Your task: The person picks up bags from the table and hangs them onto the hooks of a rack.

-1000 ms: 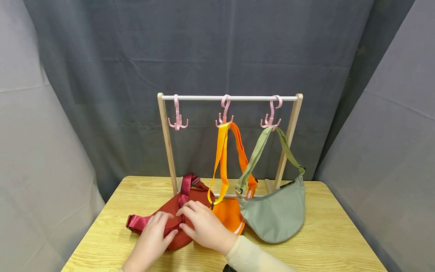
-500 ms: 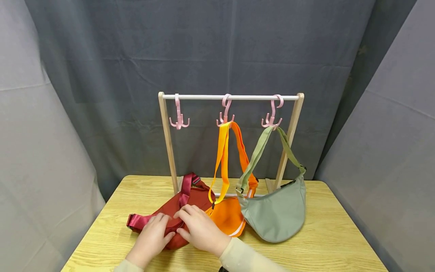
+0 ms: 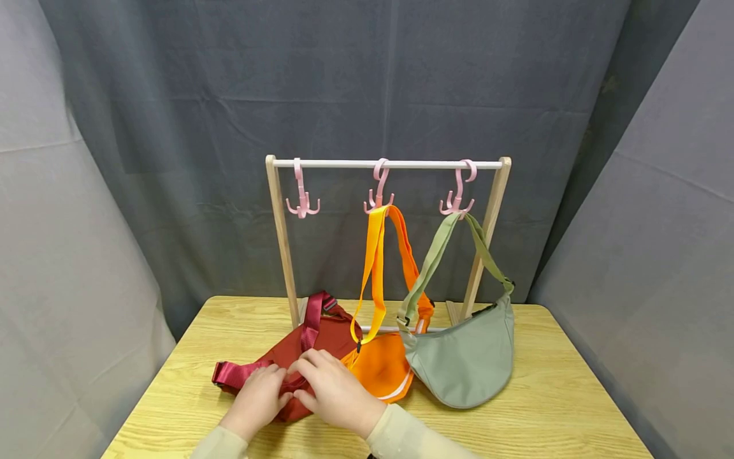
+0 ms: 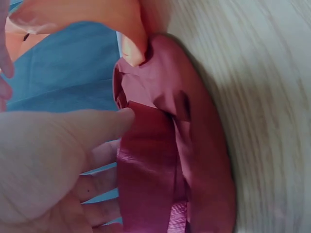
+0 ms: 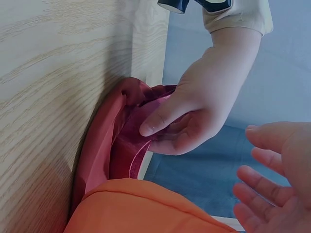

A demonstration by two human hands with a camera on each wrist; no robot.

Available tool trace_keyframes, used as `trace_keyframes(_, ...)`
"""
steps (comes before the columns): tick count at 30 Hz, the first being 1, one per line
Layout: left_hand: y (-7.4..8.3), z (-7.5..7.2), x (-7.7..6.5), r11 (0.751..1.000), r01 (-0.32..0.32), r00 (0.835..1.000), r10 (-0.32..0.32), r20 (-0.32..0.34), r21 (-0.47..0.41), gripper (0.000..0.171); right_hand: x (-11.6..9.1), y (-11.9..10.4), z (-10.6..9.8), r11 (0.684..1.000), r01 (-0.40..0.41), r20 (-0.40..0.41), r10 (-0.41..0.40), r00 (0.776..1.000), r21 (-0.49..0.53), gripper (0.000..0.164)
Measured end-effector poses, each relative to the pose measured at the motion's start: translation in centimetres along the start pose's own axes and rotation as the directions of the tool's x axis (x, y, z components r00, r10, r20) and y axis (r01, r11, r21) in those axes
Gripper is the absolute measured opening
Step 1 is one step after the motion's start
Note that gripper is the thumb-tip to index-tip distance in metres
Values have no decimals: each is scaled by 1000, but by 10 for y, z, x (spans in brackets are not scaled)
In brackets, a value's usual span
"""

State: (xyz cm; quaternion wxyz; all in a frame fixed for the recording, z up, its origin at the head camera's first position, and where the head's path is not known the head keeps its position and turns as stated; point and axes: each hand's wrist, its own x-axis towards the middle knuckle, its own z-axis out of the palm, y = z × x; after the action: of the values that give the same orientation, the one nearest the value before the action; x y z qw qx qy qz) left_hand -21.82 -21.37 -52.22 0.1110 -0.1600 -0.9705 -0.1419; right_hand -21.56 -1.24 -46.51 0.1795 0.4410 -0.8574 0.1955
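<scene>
A dark red shoulder bag lies on the table at the left, with a shiny crimson strap. My left hand pinches this strap between thumb and fingers, the thumb on its near side in the left wrist view. Beside it, my right hand hovers over the bag; its fingers are loosely bent and hold nothing in the right wrist view. An orange bag rests partly behind the right hand, its strap looped up to a pink hook.
A wooden rack with a white bar stands at the back of the table. A green bag hangs by its strap at the right pink hook. The left pink hook bears nothing.
My right hand has shifted slightly left and toward me, showing more of the orange bag. My left hand has moved a little, now around the strap. The green bag and hooks stay put.
</scene>
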Motion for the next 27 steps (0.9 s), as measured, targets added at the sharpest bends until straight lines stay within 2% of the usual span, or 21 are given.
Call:
trace_keyframes(9,-4,6,0,1000,-27,999,27,-33,8,25,-2,2,1,1000,-8,-13,8,1000,10,28)
trace_keyframes(16,-7,7,1,1000,-21,999,22,-23,12,23,-2,3,1,1000,-3,-18,4,1000,22,26)
trace_keyframes(22,-8,2,2,999,-24,999,26,-44,29,23,-2,3,-2,998,-12,-16,13,1000,58,25)
trace_keyframes(27,-2,-8,5,1000,-32,997,31,-77,0,21,-1,3,-4,998,-19,-23,21,1000,67,23)
